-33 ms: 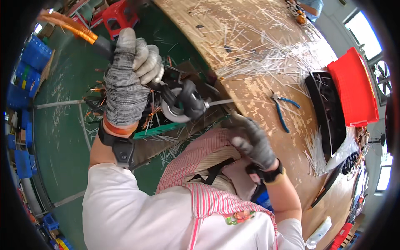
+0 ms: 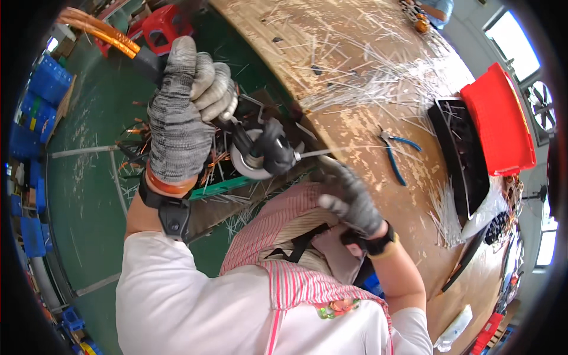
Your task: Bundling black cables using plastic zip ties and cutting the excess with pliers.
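My left hand [image 2: 188,112], in a grey knit glove, is closed around a thick black cable [image 2: 149,64]. Bare copper and orange strands [image 2: 112,39] stick out of its far-left end. Below the fingers hangs a dark, rounded black part [image 2: 275,148] beside a pale ring-shaped disc [image 2: 247,163]; whether it joins the held cable is hidden. A thin pale strip [image 2: 316,153] juts from it toward the table. My right hand [image 2: 352,198], gloved too and blurred, has thumb and forefinger apart. It is just below the strip, and I see nothing in it.
Blue-handled pliers [image 2: 395,151] lie on the worn wooden table [image 2: 361,127], among many scattered white strips [image 2: 378,83]. A black tray [image 2: 461,154] and a red bin [image 2: 503,124] stand at the right. Behind my left hand is a red stool [image 2: 160,29]. Copper-ended cables [image 2: 139,142] lie beneath.
My right hand has shifted slightly left. The black part and its disc have moved a little right and down. My left hand keeps its grip on the cable.
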`<move>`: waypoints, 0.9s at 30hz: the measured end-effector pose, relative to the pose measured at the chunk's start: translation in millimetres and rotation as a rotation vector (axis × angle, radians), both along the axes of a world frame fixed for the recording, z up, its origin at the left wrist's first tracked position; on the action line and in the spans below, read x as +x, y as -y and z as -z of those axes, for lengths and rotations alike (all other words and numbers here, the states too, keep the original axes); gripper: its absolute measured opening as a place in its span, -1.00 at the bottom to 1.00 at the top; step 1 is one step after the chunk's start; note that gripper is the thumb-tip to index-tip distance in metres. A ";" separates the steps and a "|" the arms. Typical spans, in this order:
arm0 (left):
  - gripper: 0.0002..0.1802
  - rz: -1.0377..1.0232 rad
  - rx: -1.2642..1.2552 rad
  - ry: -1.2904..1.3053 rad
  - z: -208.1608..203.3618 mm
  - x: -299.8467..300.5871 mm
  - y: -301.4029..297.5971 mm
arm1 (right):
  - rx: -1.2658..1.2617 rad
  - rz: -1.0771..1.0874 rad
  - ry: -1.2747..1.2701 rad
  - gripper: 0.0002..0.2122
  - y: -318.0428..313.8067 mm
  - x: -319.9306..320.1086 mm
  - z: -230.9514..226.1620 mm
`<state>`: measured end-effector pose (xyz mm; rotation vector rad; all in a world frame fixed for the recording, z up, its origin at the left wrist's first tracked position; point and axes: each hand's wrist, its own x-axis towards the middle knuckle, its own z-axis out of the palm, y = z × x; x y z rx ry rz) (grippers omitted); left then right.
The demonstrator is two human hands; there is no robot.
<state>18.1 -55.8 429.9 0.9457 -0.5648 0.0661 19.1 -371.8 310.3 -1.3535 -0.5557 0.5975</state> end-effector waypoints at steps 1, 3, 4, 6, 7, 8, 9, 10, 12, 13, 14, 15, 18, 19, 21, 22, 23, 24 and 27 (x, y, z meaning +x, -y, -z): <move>-0.37 0.107 0.018 0.035 -8.8 5.1 13.0 | -0.144 -0.061 0.213 -0.18 -2.0 9.3 6.2; -0.37 0.186 0.043 0.052 -17.7 9.2 43.2 | -0.001 0.022 0.160 -0.16 -10.2 3.0 6.4; -0.36 0.239 0.068 0.057 -22.2 9.1 54.5 | -0.037 0.012 0.288 -0.25 -11.1 5.3 -0.6; -0.37 0.393 0.057 0.070 -7.4 31.9 62.9 | -0.113 -0.011 0.538 -0.41 -10.5 6.8 -12.1; -0.38 0.543 0.038 0.070 -4.2 42.2 70.4 | -0.117 0.009 0.544 -0.41 -7.9 4.8 -10.6; -0.40 0.421 0.107 -0.018 -3.3 45.1 75.4 | 0.248 -0.101 0.084 -0.52 -5.4 2.6 -6.7; -0.48 0.262 0.103 -0.225 -15.2 36.1 95.3 | 0.612 -0.191 -0.377 -0.62 -0.6 -0.4 -4.4; -0.53 -0.048 0.323 -0.212 -17.9 33.1 111.7 | 0.384 0.073 -0.324 -0.73 -0.6 -14.7 -14.3; -0.50 -0.534 0.773 -0.171 -21.4 36.3 131.2 | 0.270 0.113 -0.202 -0.75 9.3 -3.2 2.6; -0.50 -0.516 0.778 -0.159 -13.3 40.0 139.1 | 0.144 0.148 -0.091 -0.77 13.9 5.5 4.7; -0.44 -0.824 0.958 0.122 0.6 39.6 147.4 | 0.266 0.156 -0.367 -0.89 17.7 12.6 5.0; -0.36 -1.131 1.119 0.425 11.3 34.8 154.0 | 0.253 0.164 -0.308 -0.88 20.2 20.7 7.7; -0.29 -0.831 1.413 0.652 43.0 19.5 159.3 | 0.424 0.188 -0.427 -0.75 12.7 34.8 22.9; -0.27 -0.713 1.489 0.678 49.8 15.2 162.0 | 0.425 0.267 -0.336 -0.67 10.3 34.6 26.5; -0.25 -0.692 1.505 0.661 67.4 20.2 166.2 | 0.423 0.346 -0.251 -0.58 10.7 30.9 30.8; -0.23 -0.683 1.528 0.636 75.8 24.3 167.5 | 0.430 0.316 -0.295 -0.52 13.6 29.8 30.6; -0.23 -0.683 1.530 0.632 83.5 30.6 167.7 | 0.435 0.286 -0.338 -0.46 16.1 28.9 30.6; -0.24 -0.668 1.477 0.595 90.8 42.8 172.2 | 0.326 0.303 -0.259 -0.42 21.6 32.3 40.8; -0.27 -0.690 1.370 0.553 104.3 68.5 173.6 | 0.182 0.333 -0.036 -0.42 21.8 27.0 34.6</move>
